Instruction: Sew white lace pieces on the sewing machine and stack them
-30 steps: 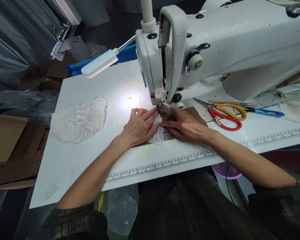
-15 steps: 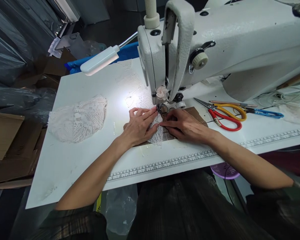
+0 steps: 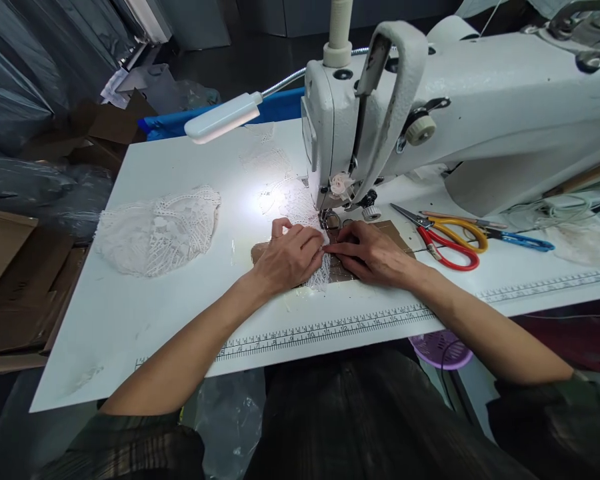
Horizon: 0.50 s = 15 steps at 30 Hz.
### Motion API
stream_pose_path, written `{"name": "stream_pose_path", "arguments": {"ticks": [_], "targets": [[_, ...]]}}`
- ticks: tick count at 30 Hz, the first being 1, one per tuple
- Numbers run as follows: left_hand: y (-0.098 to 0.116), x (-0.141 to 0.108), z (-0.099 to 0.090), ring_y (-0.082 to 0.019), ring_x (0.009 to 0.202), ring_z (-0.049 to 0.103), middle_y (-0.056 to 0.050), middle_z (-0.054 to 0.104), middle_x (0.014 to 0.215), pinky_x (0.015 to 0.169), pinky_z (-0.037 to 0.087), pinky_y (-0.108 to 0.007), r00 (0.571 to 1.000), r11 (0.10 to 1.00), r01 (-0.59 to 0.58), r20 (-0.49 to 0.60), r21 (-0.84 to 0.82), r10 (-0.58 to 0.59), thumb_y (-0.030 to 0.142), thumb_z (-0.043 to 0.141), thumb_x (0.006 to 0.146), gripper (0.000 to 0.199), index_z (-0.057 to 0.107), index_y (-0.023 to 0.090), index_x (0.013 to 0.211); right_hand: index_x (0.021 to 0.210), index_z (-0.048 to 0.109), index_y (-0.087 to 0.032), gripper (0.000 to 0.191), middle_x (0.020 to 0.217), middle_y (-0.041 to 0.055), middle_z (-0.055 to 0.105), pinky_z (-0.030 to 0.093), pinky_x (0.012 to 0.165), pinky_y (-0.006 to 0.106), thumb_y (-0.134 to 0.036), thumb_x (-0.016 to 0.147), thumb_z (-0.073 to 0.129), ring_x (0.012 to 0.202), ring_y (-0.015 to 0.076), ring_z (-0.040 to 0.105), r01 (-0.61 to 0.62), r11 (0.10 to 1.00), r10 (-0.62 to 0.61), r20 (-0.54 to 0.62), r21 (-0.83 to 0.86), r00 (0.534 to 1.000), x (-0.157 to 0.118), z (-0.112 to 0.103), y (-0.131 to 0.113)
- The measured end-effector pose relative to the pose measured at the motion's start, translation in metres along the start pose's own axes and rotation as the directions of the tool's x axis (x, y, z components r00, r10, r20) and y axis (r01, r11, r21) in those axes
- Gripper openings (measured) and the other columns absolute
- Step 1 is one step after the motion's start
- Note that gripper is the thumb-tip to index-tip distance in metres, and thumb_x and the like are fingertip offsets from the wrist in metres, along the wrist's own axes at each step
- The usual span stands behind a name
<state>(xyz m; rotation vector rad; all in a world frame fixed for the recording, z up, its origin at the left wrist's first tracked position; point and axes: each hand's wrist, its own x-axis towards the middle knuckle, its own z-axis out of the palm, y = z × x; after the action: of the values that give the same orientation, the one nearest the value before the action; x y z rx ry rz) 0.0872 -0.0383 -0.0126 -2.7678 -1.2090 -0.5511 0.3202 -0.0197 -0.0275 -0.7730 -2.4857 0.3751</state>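
Observation:
A strip of white lace (image 3: 321, 275) lies under the presser foot of the white sewing machine (image 3: 333, 133), over a brown plate (image 3: 350, 268). My left hand (image 3: 291, 255) is curled on the lace just left of and in front of the foot, fingers drawn together at its edge. From the other side my right hand (image 3: 373, 253) pinches the same lace edge, its fingertips meeting those of the left. More lace (image 3: 297, 200) spreads behind the foot under the lamp's light. The exact grip of the fingertips is partly hidden.
A bundle of white lace (image 3: 157, 230) lies on the left of the white table (image 3: 110, 333). Red-and-yellow-handled scissors (image 3: 447, 240) and a blue-handled tool (image 3: 523, 240) rest at right. A lamp (image 3: 223, 118) hangs over the back; a printed ruler (image 3: 305, 333) runs along the front edge.
My left hand has gone from lying flat with fingers stretched to curled, its fingertips drawn to the right hand's. The right hand keeps its pinch. The whole view has shifted slightly.

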Motion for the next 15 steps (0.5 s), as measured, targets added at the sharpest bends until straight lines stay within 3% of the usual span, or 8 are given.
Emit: {"name": "stream_pose_path", "arguments": {"ticks": [4, 9, 15], "targets": [[-0.0008, 0.0017, -0.0026, -0.026, 0.092, 0.067, -0.006, 0.076, 0.113, 0.101, 0.039, -0.056, 1.000, 0.998, -0.013, 0.018, -0.061, 0.014, 0.025, 0.049, 0.095, 0.026, 0.075, 0.023, 0.100, 0.119, 0.074, -0.025, 0.032, 0.108, 0.0124, 0.059, 0.051, 0.090, 0.046, -0.022, 0.096, 0.052, 0.101, 0.0255, 0.055, -0.011, 1.000, 0.011, 0.011, -0.026, 1.000, -0.0006, 0.0002, -0.0012], [-0.0004, 0.0032, -0.0078, -0.030, 0.095, 0.067, -0.009, 0.074, 0.120, 0.099, 0.041, -0.060, 0.997, 0.999, -0.004, 0.082, -0.048, 0.008, 0.030, 0.050, 0.094, 0.030, 0.075, 0.021, 0.107, 0.124, 0.071, -0.024, 0.033, 0.111, 0.0139, 0.058, 0.050, 0.095, 0.050, -0.023, 0.097, 0.052, 0.106, 0.0275, 0.054, -0.023, 0.999, 0.024, 0.024, -0.049, 0.999, -0.0005, 0.0001, -0.0025], [0.0000, 0.0021, -0.0051, -0.031, 0.097, 0.068, -0.012, 0.071, 0.125, 0.106, 0.040, -0.060, 0.998, 1.000, -0.005, 0.070, 0.019, 0.003, 0.028, 0.050, 0.095, 0.034, 0.072, 0.017, 0.118, 0.131, 0.065, -0.023, 0.036, 0.112, 0.0141, 0.056, 0.050, 0.097, 0.052, -0.023, 0.097, 0.052, 0.107, 0.0283, 0.053, -0.063, 0.995, 0.065, 0.032, -0.071, 0.997, -0.0011, 0.0015, -0.0049]]}}
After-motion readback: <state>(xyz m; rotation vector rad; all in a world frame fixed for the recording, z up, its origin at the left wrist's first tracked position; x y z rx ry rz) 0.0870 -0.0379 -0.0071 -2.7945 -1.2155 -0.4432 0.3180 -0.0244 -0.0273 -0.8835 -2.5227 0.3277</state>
